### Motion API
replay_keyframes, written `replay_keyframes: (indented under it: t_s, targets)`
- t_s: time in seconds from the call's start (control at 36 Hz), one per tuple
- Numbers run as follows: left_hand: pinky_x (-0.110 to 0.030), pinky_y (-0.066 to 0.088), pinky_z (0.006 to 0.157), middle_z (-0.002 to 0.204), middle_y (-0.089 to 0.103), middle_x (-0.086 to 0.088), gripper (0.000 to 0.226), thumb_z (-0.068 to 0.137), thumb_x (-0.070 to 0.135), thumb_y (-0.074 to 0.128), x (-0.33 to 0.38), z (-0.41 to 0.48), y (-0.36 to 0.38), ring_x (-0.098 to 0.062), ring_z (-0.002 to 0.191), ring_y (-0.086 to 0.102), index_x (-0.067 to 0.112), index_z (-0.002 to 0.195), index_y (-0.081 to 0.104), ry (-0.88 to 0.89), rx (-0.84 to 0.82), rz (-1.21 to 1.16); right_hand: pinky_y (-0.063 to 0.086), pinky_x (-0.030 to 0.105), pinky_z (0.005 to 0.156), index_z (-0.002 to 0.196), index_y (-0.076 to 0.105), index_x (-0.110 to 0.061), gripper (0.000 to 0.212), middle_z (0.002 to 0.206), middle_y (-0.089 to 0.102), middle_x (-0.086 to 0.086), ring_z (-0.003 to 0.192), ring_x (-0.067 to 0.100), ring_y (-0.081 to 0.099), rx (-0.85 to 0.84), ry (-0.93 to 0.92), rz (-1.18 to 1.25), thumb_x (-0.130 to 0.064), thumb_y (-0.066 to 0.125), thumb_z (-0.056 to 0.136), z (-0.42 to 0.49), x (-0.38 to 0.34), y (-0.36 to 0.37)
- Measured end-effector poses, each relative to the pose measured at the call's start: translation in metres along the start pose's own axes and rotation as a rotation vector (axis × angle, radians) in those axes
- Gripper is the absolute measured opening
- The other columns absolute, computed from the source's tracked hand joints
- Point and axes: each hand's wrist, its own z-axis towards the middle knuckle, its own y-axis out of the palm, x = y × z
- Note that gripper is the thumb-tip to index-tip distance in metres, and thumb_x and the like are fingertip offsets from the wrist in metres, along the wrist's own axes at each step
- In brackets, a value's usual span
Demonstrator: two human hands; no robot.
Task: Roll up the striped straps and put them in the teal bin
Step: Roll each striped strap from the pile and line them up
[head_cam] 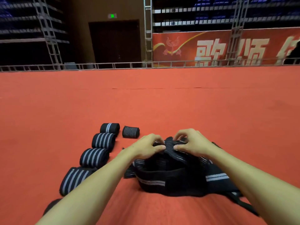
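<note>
Though straps (103, 140) leftward, open carpet (162, 108) ahead.

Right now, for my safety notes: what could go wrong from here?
The left hand and right hand pinch one strap atop a tangled pile; pulling may drag others along. The left forearm lies close by the nearest rolled strap and might knock it loose. No teal bin is in view.

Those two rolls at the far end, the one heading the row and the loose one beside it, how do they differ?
The row-end roll has a few broad grey stripes bunched at its middle; the loose roll has many thin stripes across its width. The row-end roll lines up with the other rolls; the loose roll sits off to the right. Both are black rolls lying on the red carpet.
</note>
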Motion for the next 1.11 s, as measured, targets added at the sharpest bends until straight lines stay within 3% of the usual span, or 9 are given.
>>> replay_keyframes:
  t_s: [0.11,0.22,0.36,0.47,0.61,0.67,0.78,0.89,1.11]
  targets:
    - [-0.036,0.048,0.100,0.118,0.063,0.002,0.021,0.094,0.030,0.063,0.022,0.004,0.009,-0.015,0.111,0.061,0.025,0.113,0.056,0.007,0.034,-0.084,0.049,0.026,0.081,0.094,0.069,-0.026,0.020,0.098,0.069,-0.001,0.092,0.015,0.063,0.065,0.040,0.056,-0.026,0.082,0.078,-0.014,0.007,-0.004]
    - [-0.040,0.049,0.097,0.118,0.064,0.002,0.032,0.088,0.020,0.065,0.036,0.012,0.015,-0.018,0.105,0.062,0.027,0.116,0.053,0.065,-0.007,-0.043,0.043,0.012,0.064,0.089,0.071,-0.027,0.016,0.094,0.068,-0.002,0.085,0.013,0.063,0.075,0.047,0.120,-0.022,0.082,0.078,-0.018,0.017,-0.004]
    - [-0.026,0.036,0.099,0.132,0.059,0.007,0.053,0.081,0.005,0.057,0.043,0.016,0.017,-0.012,0.113,0.053,0.026,0.130,0.050,0.109,-0.126,0.106,0.041,0.018,0.074,0.073,0.067,-0.037,0.025,0.085,0.067,-0.013,0.084,0.004,0.061,-0.001,0.023,0.147,-0.017,0.078,0.082,-0.019,0.026,-0.005]
    - [-0.029,0.021,0.103,0.128,0.057,0.004,0.047,0.087,0.013,0.059,0.051,0.018,0.020,-0.020,0.115,0.047,0.027,0.131,0.050,0.164,-0.096,0.202,0.040,0.011,0.079,0.077,0.069,-0.036,0.028,0.086,0.066,-0.020,0.087,-0.002,0.060,0.017,-0.027,0.205,-0.010,0.072,0.085,-0.026,0.029,-0.013]
    - [-0.022,0.029,0.086,0.113,0.062,0.004,0.024,0.091,0.018,0.064,0.068,0.016,0.008,-0.013,0.098,0.040,0.019,0.115,0.060,0.260,0.010,0.206,0.047,0.020,0.091,0.077,0.071,-0.041,0.039,0.090,0.074,-0.015,0.092,0.001,0.066,0.070,-0.117,0.250,-0.003,0.070,0.084,-0.040,0.033,-0.034]
    - [-0.015,0.031,0.080,0.112,0.060,0.007,0.021,0.092,0.021,0.065,0.079,0.015,0.002,-0.013,0.099,0.040,0.019,0.111,0.059,0.263,0.043,0.164,0.047,0.016,0.086,0.081,0.074,-0.034,0.038,0.087,0.074,-0.014,0.087,-0.005,0.065,0.096,-0.154,0.274,0.003,0.068,0.084,-0.044,0.029,-0.048]
    - [-0.021,0.039,0.086,0.105,0.049,0.015,0.017,0.090,0.018,0.068,0.109,0.005,-0.013,-0.003,0.091,0.045,0.025,0.098,0.054,0.305,0.082,0.063,0.042,0.005,0.080,0.093,0.078,-0.009,0.027,0.087,0.073,-0.008,0.080,-0.013,0.063,0.141,-0.235,0.310,0.012,0.064,0.083,-0.061,0.011,-0.081]
    - [-0.014,0.037,0.078,0.096,0.046,0.016,0.027,0.089,0.015,0.070,0.116,0.005,-0.016,0.003,0.081,0.043,0.033,0.083,0.051,0.292,0.071,-0.006,0.045,0.007,0.079,0.094,0.078,-0.006,0.024,0.088,0.074,-0.003,0.080,-0.008,0.065,0.150,-0.294,0.275,0.012,0.064,0.084,-0.064,0.010,-0.092]
    - [-0.031,0.040,0.076,0.088,0.056,0.001,0.009,0.089,0.020,0.062,0.142,-0.022,-0.046,-0.011,0.081,0.049,0.018,0.085,0.054,0.258,0.030,-0.101,0.048,0.011,0.079,0.093,0.078,-0.007,0.022,0.087,0.075,-0.003,0.081,-0.001,0.068,0.183,-0.406,0.294,0.009,0.067,0.084,-0.074,-0.021,-0.117]
